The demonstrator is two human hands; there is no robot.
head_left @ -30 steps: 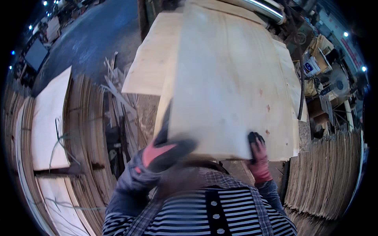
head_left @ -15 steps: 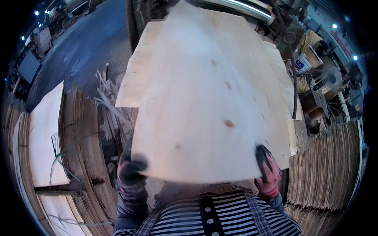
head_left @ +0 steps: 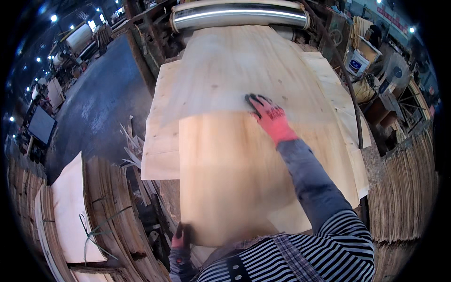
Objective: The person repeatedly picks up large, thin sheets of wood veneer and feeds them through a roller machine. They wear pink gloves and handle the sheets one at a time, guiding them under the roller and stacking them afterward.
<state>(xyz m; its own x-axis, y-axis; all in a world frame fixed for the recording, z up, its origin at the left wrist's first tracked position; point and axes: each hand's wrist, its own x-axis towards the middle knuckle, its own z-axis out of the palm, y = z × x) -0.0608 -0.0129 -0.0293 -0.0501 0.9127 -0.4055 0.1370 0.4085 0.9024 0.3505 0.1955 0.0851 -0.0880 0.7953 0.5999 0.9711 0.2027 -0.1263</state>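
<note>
Nearest, the left hand (head_left: 180, 236) is at a corner of the lower wood sheet (head_left: 221, 174), too blurred to tell whether it grips; this sheet's near part now lies uncovered, within reach. Beyond, the right hand (head_left: 269, 117) lies unclenched at the near edge of the upper sheet (head_left: 235, 66), which has slid forward, close to the shiny roller (head_left: 239, 19).

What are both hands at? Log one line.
right hand: upper wood sheet, near edge | left hand: lower wood sheet, near-left corner | roller: beyond both
</note>
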